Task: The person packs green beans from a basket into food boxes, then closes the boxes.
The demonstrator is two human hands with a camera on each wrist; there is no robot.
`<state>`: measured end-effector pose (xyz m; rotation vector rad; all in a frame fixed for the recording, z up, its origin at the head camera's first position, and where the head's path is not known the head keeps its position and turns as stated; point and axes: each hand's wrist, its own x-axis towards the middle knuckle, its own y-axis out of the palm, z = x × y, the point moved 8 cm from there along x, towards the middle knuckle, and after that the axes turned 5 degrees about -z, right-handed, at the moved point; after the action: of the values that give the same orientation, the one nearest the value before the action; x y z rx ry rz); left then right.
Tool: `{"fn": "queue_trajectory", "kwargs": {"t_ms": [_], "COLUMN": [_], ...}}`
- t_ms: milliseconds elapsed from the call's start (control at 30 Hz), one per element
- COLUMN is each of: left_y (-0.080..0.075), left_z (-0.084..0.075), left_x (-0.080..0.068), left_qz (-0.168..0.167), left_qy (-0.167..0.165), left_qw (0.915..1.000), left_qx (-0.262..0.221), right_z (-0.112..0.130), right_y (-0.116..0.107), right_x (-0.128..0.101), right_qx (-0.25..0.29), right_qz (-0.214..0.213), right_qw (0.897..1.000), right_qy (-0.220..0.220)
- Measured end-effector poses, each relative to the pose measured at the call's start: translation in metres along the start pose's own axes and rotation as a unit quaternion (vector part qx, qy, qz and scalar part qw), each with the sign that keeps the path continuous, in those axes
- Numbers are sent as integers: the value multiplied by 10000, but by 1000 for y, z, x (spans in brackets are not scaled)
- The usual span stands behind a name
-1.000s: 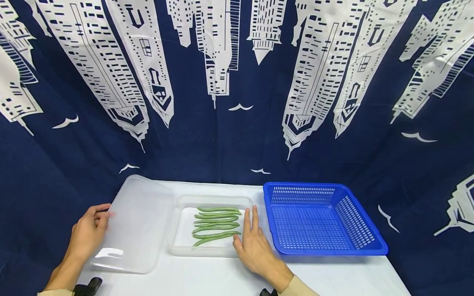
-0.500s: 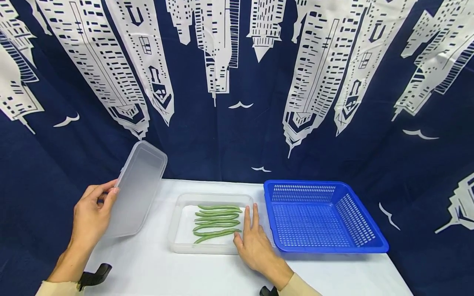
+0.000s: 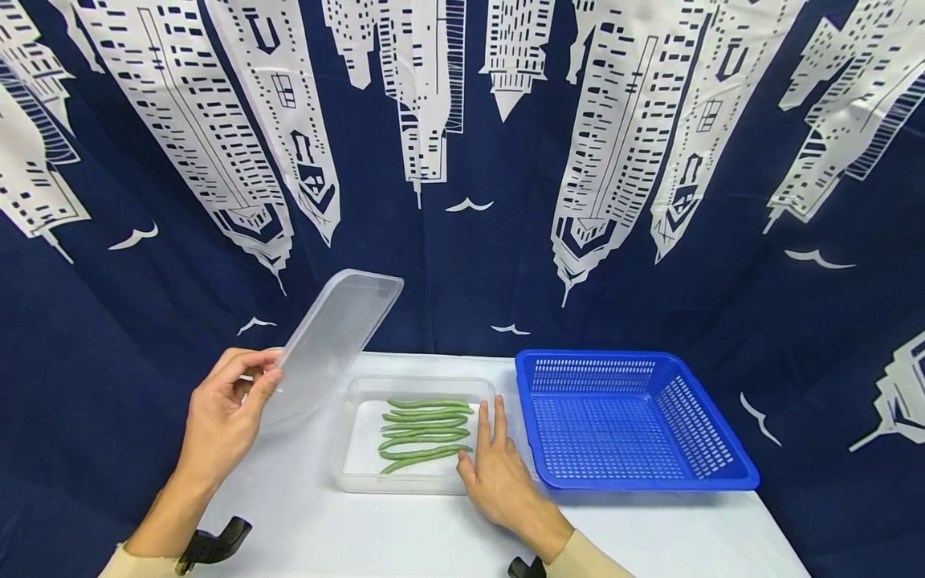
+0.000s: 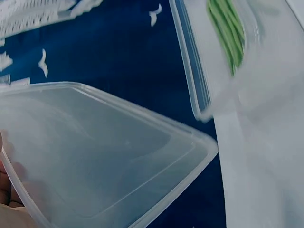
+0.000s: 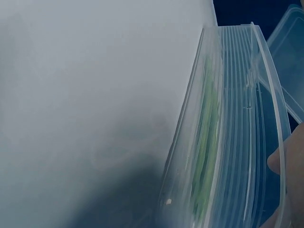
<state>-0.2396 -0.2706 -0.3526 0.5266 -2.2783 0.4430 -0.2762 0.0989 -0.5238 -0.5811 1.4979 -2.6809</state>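
Head view: left hand (image 3: 226, 408) pinches the near edge of a clear plastic lid (image 3: 328, 341), held tilted in the air, its far end rising above and beyond the fingers. Just right of that hand sits a clear container (image 3: 361, 474) with green beans (image 3: 425, 434) lying in rows. The right hand (image 3: 495, 474) rests flat with straight fingers against the container's right wall, holding nothing. A blue basket (image 3: 723, 461) stands just right of this hand on the white table (image 3: 361, 534).

Left wrist view: the lid (image 4: 95, 152) fills the frame beside the hand; container (image 4: 199, 85) and beans (image 4: 228, 28) lie beyond.

Right wrist view: a fingertip (image 5: 285, 159) touches the container's rim (image 5: 273, 109); beans (image 5: 206, 137) show through its wall.
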Motion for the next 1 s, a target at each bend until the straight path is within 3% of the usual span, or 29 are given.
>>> {"fn": "queue_trajectory", "kwargs": {"t_ms": [100, 167, 300, 500, 600, 733, 900, 1000], "left_y": [15, 24, 41, 66, 78, 90, 98, 100], "left_z": [-12, -15, -19, -29, -29, -25, -18, -15], "left_x": [-5, -10, -25, -55, -67, -81, -90, -94], "left_qz": [216, 376, 612, 596, 661, 818, 972, 971], "left_qy": [362, 400, 713, 2009, 2457, 2731, 2812, 2886], "left_qw": [9991, 9985, 9952, 9773, 9665, 9574, 9533, 9512], "left_qx": [-83, -74, 284, 301, 335, 460, 514, 499], "right_z": [-2, -3, -6, -9, -8, -5, -4, -1], "right_y": [0, 0, 0, -1, -3, -8, -17, -31], "right_x": [-1, -1, -2, -1, 1, 1, -2, -5], "right_qx": [32, 71, 230, 497, 640, 921, 1054, 1081], "right_qz": [-71, -134, -196, -176, -146, -136, -172, -428], "right_qw": [10000, 9999, 9994, 9983, 9975, 9954, 9938, 9929], "right_qy": [21, 59, 182, 253, 242, 209, 297, 236]}}
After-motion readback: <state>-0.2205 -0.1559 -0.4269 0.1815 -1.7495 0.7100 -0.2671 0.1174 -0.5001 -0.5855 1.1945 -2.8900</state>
